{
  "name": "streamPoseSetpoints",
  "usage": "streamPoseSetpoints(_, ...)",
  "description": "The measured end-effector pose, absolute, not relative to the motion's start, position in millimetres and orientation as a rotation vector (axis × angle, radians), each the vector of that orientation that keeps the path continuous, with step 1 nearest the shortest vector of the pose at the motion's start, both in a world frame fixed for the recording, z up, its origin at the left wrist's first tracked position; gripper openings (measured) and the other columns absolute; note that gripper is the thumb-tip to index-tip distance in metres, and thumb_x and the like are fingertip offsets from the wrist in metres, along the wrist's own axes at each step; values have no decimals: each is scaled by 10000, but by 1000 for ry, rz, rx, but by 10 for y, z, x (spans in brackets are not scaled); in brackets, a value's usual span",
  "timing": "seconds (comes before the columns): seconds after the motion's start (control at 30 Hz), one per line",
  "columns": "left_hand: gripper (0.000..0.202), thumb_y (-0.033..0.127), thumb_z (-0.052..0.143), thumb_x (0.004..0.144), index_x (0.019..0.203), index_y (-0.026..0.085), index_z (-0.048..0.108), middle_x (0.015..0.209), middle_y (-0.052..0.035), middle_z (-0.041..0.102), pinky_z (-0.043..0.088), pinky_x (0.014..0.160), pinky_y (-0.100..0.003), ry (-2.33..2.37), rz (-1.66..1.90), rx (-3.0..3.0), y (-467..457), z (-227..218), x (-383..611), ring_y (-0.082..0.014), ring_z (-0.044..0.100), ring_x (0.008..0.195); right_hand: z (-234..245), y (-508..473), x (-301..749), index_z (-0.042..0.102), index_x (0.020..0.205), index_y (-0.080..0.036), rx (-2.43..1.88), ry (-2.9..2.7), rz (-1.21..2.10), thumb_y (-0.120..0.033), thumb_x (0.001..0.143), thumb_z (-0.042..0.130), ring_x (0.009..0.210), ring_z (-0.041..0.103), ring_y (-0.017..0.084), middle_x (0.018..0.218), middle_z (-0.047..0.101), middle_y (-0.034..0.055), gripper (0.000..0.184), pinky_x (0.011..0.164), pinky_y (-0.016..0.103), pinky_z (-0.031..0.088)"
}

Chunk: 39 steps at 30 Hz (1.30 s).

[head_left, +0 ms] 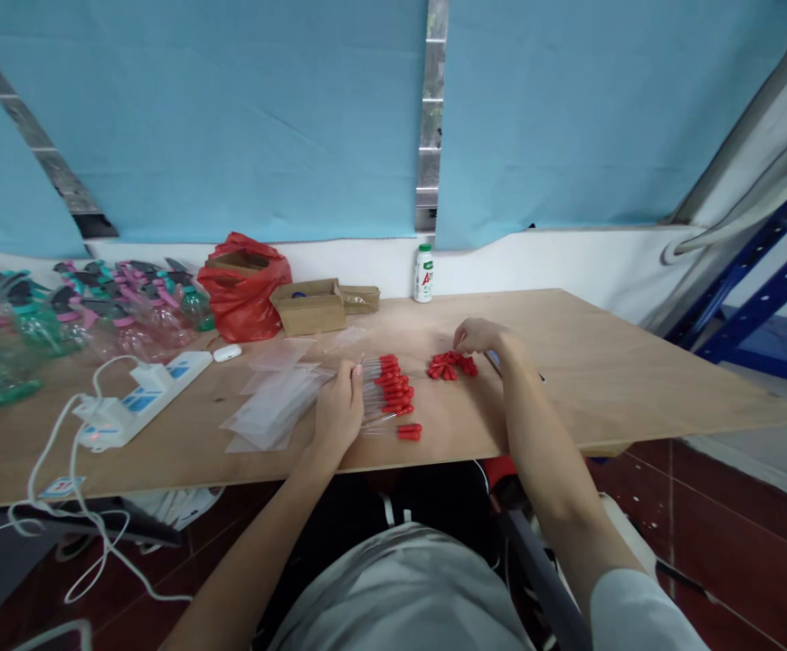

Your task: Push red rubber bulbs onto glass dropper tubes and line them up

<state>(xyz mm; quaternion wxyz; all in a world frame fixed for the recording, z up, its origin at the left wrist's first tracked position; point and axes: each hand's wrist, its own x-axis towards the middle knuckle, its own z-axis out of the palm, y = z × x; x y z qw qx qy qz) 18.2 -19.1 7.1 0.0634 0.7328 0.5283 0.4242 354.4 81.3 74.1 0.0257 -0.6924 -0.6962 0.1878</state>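
My left hand [340, 405] is closed at the left ends of a row of droppers [393, 384] with thin clear tubes and red rubber bulbs. A thin clear tube tip pokes up by its thumb. Two more red-bulbed droppers [409, 432] lie nearer the table's front edge. To the right, my right hand [480, 336] reaches over a small pile of loose red rubber bulbs [444, 365], its fingertips pinched at the pile's upper edge. What sits between those fingertips is too small to make out.
Clear plastic bags [275, 411] lie left of my left hand. Behind stand a cardboard box [310, 309], a red plastic bag [248, 294] and a white bottle [423, 274]. A power strip [156, 398] with cables and several spray bottles [128, 316] occupy the left. A pen-like object [495, 362] lies beside my right wrist.
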Motion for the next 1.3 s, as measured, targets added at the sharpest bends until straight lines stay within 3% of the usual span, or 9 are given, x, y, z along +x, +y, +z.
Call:
streamPoseSetpoints(0.27,302,388,305,1125,987,247,533,803,-30,631,399,705,-330,1584,1305,2210,-194,85,183,-231,624,758,730,840,3523,799,1063,-135,-2073,-2126,525,-134,836,744,788,780,169,952,832,107,233,631,176,548)
streamPoseSetpoints(0.43,328,390,292,1127,1001,244,557,803,-30,633,402,716,-329,1584,1289,2224,-192,82,181,-231,618,758,739,799,3515,747,1063,-104,-2006,-2023,593,-99,864,713,673,763,160,920,825,125,203,589,195,561)
streamPoseSetpoints(0.53,328,384,302,1127,1031,240,579,849,-38,665,426,743,-333,1575,1289,2220,-193,86,181,-231,637,790,742,790,3515,735,1033,-121,-1907,-1956,509,-64,830,716,583,724,149,822,811,83,212,634,231,572)
streamPoseSetpoints(0.7,274,364,340,1120,1099,232,580,925,-55,701,466,779,-340,1551,1374,2197,-179,80,187,-237,665,843,682,874,3326,751,1026,-154,-1535,-1970,182,-73,798,711,763,724,163,898,800,60,246,785,259,548)
streamPoseSetpoints(0.83,250,365,353,1121,1112,232,564,900,-48,690,464,757,-337,1541,1410,2177,-191,75,190,-230,663,803,606,855,2922,744,1052,-131,-1102,-1938,453,-185,823,740,792,705,173,886,776,69,236,766,282,548)
streamPoseSetpoints(0.93,283,389,334,1130,1089,232,566,871,-38,677,449,746,-329,1528,1402,2155,-214,81,187,-225,655,794,597,702,2596,764,948,-136,-860,-1979,593,-251,825,761,776,672,162,863,764,55,169,751,282,535)
streamPoseSetpoints(1.07,350,411,292,1140,1039,236,578,912,-41,691,438,773,-323,1460,1427,2155,-219,92,177,-216,649,833,629,449,2314,781,998,-150,-712,-2001,687,-313,891,742,796,665,153,951,781,58,199,757,280,530)
streamPoseSetpoints(1.3,342,400,335,1130,1037,236,620,880,-30,691,423,755,-316,1440,1413,2205,-218,124,176,-208,629,800,604,342,2194,791,1028,-140,-648,-2015,873,-422,879,808,737,686,155,866,784,52,320,733,289,560)
